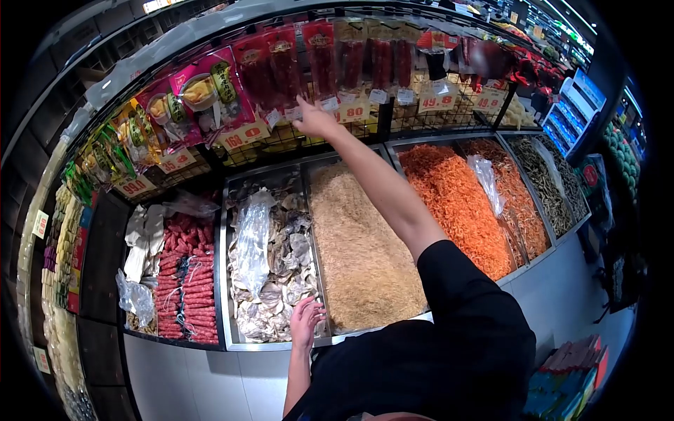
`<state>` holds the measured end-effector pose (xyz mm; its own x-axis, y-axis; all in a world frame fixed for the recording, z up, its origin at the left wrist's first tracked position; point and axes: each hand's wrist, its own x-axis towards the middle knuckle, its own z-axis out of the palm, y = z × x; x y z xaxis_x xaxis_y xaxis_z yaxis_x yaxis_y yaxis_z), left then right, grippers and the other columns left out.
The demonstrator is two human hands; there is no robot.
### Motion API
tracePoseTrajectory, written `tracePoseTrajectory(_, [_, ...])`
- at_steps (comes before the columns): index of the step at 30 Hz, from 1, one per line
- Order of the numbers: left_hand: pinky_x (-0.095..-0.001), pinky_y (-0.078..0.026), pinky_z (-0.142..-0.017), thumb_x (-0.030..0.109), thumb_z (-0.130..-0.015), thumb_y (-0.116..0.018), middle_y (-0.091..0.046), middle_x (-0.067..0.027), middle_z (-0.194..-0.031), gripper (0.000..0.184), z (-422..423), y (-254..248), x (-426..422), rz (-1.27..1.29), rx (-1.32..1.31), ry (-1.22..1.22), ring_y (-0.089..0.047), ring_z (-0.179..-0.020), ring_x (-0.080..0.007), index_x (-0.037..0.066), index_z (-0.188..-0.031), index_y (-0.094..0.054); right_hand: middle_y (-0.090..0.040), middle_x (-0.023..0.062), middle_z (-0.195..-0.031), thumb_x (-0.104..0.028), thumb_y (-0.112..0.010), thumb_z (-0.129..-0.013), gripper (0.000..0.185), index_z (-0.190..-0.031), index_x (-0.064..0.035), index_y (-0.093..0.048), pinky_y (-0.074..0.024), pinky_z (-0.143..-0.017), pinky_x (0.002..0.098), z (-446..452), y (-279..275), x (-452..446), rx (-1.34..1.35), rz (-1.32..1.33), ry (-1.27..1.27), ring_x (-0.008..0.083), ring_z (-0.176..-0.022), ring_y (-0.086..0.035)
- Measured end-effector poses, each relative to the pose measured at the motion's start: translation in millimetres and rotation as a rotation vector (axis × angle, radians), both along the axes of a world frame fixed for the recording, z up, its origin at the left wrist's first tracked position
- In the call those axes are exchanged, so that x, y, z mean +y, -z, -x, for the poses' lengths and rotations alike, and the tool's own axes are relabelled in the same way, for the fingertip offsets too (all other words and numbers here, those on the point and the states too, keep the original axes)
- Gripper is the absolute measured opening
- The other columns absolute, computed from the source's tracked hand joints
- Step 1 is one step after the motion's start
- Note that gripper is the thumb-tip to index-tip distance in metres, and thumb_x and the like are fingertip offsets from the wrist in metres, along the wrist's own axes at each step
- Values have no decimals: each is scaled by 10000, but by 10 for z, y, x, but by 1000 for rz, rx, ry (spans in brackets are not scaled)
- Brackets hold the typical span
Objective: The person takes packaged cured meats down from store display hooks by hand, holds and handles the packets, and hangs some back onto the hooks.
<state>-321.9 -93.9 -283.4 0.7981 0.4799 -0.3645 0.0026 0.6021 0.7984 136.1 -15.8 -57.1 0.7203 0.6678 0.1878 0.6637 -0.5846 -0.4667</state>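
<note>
My right hand [317, 121] reaches across the bins to the hanging rack. Its thumb and fingers close on the lower edge of a clear-and-red packet of sausages [284, 64], beside a small white label. More red sausage packets [321, 59] hang to its right. My left hand [307, 321] hovers low at the front of a metal bin of pale dried seafood-like pieces [261, 312], fingers loosely curled and apart, holding nothing. A clear plastic bag [254, 242] lies on those pieces. Under my right forearm spreads a bin of tiny tan dried bits [358, 245].
Orange dried shrimp-like food [449, 203] fills a bin at right, with dark dried goods [540, 179] beyond. Tied red sausages [186, 295] lie at left. Pink snack bags [210, 91] and price cards [242, 135] hang on a wire grid. Stacked packages [569, 372] stand at lower right.
</note>
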Motion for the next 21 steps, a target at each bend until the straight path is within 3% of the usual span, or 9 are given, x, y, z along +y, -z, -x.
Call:
tracePoseTrajectory(2, [-334, -537, -735, 129, -962, -531, -637, -137, -1028, 305, 13, 21, -1, 2, 3, 9, -647, -891, -228, 11, -1238, -477, -434, 256, -1399, -305, -587, -854, 663, -1444, -117, -353, -399, -1034, 463, 458, 212, -377, 87, -80, -38, 375, -1264, -462])
tracePoseTrajectory(3, [-335, -534, -738, 132, -961, -532, -637, -136, -1026, 305, 33, 44, 3, 12, 16, 12, -646, -894, -228, 12, -1236, -478, -520, 210, -1336, -271, -586, -852, 547, -1356, -82, -491, -428, -1013, 454, 574, 545, -498, 51, -153, -104, 356, -1191, -532])
tracePoseTrajectory(5, [-337, -526, -744, 140, -961, -535, -637, -132, -1019, 307, 24, 94, -15, 18, 35, 27, -644, -900, -224, 15, -1235, -479, -645, 208, -1145, -226, -573, -839, 418, -1215, -50, -624, -518, -911, 394, 1020, 1421, -900, 374, -4, -281, 287, -1035, -639])
tracePoseTrajectory(7, [-336, -527, -744, 141, -962, -534, -637, -130, -1018, 302, 35, 143, -31, 16, 40, 36, -644, -898, -222, 15, -1232, -482, -704, 188, -974, -181, -577, -813, 416, -1187, -7, -632, -549, -812, 357, 1421, 1698, -1349, 529, 150, -380, 255, -861, -688])
tracePoseTrajectory(8, [-336, -528, -743, 143, -963, -532, -636, -128, -1018, 298, 13, 160, -36, 12, 42, 38, -643, -895, -220, 16, -1228, -485, -710, 183, -932, -197, -584, -827, 405, -1181, -7, -637, -550, -757, 360, 1513, 2175, -1519, 446, 53, -477, 254, -776, -686])
tracePoseTrajectory(10, [-331, -531, -739, 123, -958, -538, -643, -121, -985, 273, -33, 149, -68, 15, 55, 37, -647, -874, -214, 12, -1204, -503, -706, 186, -918, -215, -595, -839, 394, -1179, -21, -640, -543, -729, 358, 1922, 1892, -1890, 811, 140, -296, 233, -756, -678])
tracePoseTrajectory(16, [-287, -537, -692, 51, -930, -577, -657, -124, -864, 251, -146, 188, -222, -14, 35, 90, -644, -754, -190, -13, -1168, -529, -693, 165, -855, -174, -574, -875, 308, -1136, -34, -657, -523, -697, 332, 2392, 1982, -2480, 902, 46, -312, 187, -723, -657])
tracePoseTrajectory(19, [-255, -513, -631, 71, -934, -589, -635, -80, -715, 206, -176, 151, -317, -56, 70, 87, -610, -623, -135, -2, -1126, -562, -673, 115, -739, -149, -565, -894, 287, -1151, -57, -654, -510, -627, 319, 2599, 2315, -2631, 797, -176, -432, 163, -630, -630])
tracePoseTrajectory(21, [-238, -489, -576, 97, -938, -598, -581, -32, -577, 186, -109, 158, -382, -46, 84, 76, -554, -504, -103, 11, -1102, -586, -673, 96, -749, -170, -564, -915, 272, -1148, -65, -658, -506, -614, 304, 2718, 2382, -2673, 901, -70, -439, 150, -630, -628])
